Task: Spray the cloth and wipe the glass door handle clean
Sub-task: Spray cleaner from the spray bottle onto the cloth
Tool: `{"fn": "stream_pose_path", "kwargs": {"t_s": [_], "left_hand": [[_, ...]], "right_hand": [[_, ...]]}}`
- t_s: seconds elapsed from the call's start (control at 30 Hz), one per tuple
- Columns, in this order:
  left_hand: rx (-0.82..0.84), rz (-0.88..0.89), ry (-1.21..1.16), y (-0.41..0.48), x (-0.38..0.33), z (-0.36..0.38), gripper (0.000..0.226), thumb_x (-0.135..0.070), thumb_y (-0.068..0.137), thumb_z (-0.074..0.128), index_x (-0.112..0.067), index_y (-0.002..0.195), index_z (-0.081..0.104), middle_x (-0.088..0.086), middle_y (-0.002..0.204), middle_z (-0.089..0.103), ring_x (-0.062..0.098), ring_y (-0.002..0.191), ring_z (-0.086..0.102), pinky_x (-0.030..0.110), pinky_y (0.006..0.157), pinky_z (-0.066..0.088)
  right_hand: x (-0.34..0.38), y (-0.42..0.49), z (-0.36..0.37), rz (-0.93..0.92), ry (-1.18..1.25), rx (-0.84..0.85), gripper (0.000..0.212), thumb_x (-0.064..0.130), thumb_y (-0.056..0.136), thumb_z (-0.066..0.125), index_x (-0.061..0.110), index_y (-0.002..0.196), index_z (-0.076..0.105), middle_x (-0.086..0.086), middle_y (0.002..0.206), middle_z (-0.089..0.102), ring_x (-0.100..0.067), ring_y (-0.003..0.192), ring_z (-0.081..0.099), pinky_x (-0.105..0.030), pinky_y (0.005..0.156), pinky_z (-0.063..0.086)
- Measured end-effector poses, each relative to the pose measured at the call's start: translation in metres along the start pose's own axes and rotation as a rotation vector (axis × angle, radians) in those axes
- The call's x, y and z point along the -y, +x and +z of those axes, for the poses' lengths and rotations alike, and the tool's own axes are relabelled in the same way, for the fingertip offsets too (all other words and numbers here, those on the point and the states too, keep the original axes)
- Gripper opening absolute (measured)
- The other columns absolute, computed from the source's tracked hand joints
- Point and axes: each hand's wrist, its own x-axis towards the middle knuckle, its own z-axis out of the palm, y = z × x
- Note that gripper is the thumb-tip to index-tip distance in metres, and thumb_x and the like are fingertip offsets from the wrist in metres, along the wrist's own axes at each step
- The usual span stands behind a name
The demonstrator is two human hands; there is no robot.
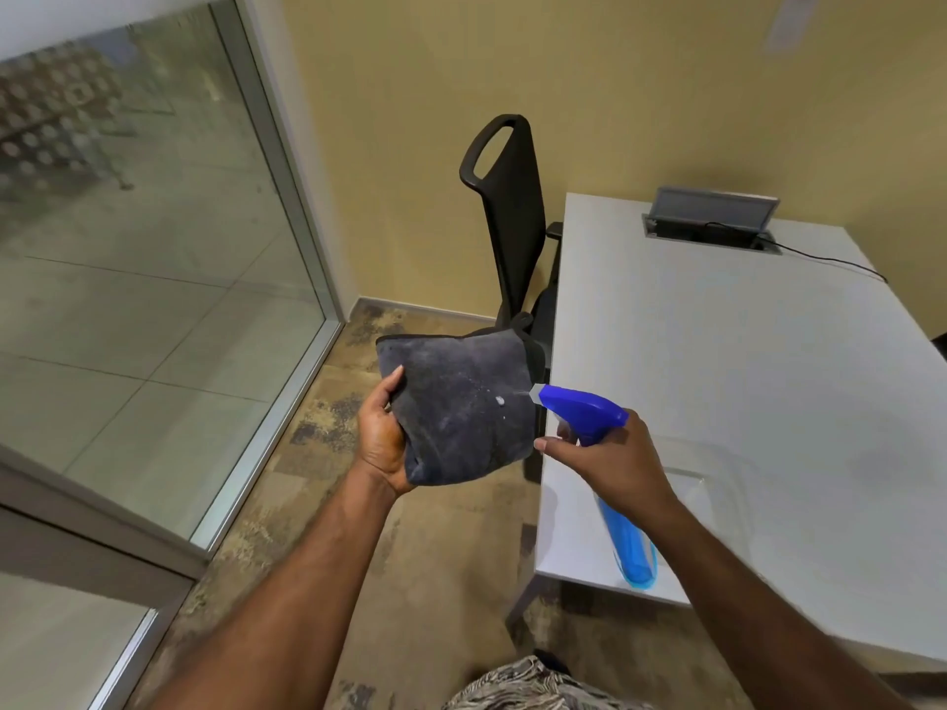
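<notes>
My left hand (382, 433) holds a folded dark grey cloth (461, 402) up in front of me, gripping its left edge. My right hand (610, 463) is wrapped around a spray bottle (584, 407) with a blue trigger head and blue liquid in its clear body. Its white nozzle points at the cloth from a few centimetres to the right. A small white blob of spray sits on the cloth near the nozzle. The glass door (153, 279) with its metal frame is on the left. No door handle is in view.
A white table (743, 361) stands on the right with a cable box (712, 217) and a black cord at its far end. A black office chair (507, 207) is pushed against the table near the yellow wall. Mottled brown carpet lies below my arms.
</notes>
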Motion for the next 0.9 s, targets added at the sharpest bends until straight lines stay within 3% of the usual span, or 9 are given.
{"fn": "stream_pose_path", "kwargs": {"t_s": [0.13, 0.3, 0.37, 0.47, 0.57, 0.67, 0.9], "left_hand": [[0.001, 0.028, 0.008, 0.001, -0.002, -0.001, 0.038, -0.036, 0.099, 0.056, -0.014, 0.087, 0.083, 0.009, 0.091, 0.076, 0.029, 0.084, 0.076, 0.043, 0.069, 0.060], [-0.012, 0.021, 0.011, 0.001, -0.004, -0.002, 0.037, -0.038, 0.098, 0.057, -0.014, 0.090, 0.084, 0.010, 0.096, 0.076, 0.031, 0.087, 0.075, 0.045, 0.071, 0.060], [-0.012, 0.019, 0.013, 0.002, -0.003, -0.002, 0.037, -0.039, 0.097, 0.057, -0.014, 0.091, 0.084, 0.010, 0.097, 0.076, 0.031, 0.088, 0.075, 0.046, 0.072, 0.060], [-0.009, 0.024, 0.019, 0.003, -0.003, -0.002, 0.038, -0.040, 0.098, 0.056, -0.016, 0.091, 0.084, 0.009, 0.097, 0.076, 0.030, 0.087, 0.075, 0.046, 0.071, 0.060], [-0.014, 0.026, 0.012, 0.003, -0.003, -0.001, 0.035, -0.040, 0.098, 0.056, -0.014, 0.099, 0.080, 0.009, 0.100, 0.074, 0.031, 0.089, 0.074, 0.046, 0.074, 0.060], [0.000, 0.025, 0.006, 0.004, -0.003, -0.002, 0.039, -0.042, 0.098, 0.055, -0.016, 0.093, 0.084, 0.008, 0.099, 0.076, 0.030, 0.089, 0.075, 0.046, 0.073, 0.060], [0.017, 0.006, -0.011, 0.007, -0.004, -0.004, 0.039, -0.045, 0.097, 0.057, -0.015, 0.103, 0.082, 0.009, 0.107, 0.075, 0.032, 0.096, 0.074, 0.049, 0.078, 0.058]], "right_hand": [[0.000, -0.003, -0.001, -0.046, 0.010, 0.028, 0.030, 0.019, 0.074, 0.086, 0.030, 0.081, 0.058, 0.029, 0.063, 0.061, 0.012, 0.068, 0.060, -0.002, 0.052, 0.043], [-0.004, -0.004, -0.002, -0.012, -0.007, -0.003, 0.030, 0.025, 0.074, 0.086, 0.028, 0.084, 0.058, 0.006, 0.064, 0.056, -0.005, 0.062, 0.060, -0.006, 0.050, 0.045], [-0.005, -0.006, -0.001, -0.004, -0.018, -0.021, 0.032, 0.023, 0.074, 0.086, 0.029, 0.081, 0.055, 0.009, 0.064, 0.057, -0.011, 0.061, 0.060, -0.006, 0.048, 0.044], [-0.007, -0.006, -0.003, -0.032, -0.012, -0.018, 0.030, 0.019, 0.073, 0.086, 0.028, 0.082, 0.059, 0.014, 0.060, 0.060, -0.004, 0.064, 0.062, -0.007, 0.050, 0.046], [-0.008, -0.003, -0.007, -0.013, -0.038, 0.013, 0.036, 0.023, 0.075, 0.085, 0.020, 0.105, 0.064, 0.000, 0.083, 0.067, -0.016, 0.075, 0.064, -0.013, 0.059, 0.051], [-0.010, -0.001, -0.010, 0.021, -0.055, 0.007, 0.048, 0.024, 0.076, 0.084, 0.013, 0.117, 0.062, -0.009, 0.097, 0.067, -0.021, 0.084, 0.063, -0.017, 0.065, 0.050], [-0.011, 0.000, -0.017, 0.044, -0.059, -0.041, 0.042, 0.022, 0.078, 0.083, 0.008, 0.111, 0.062, -0.016, 0.091, 0.066, -0.022, 0.078, 0.061, -0.024, 0.066, 0.050]]}}
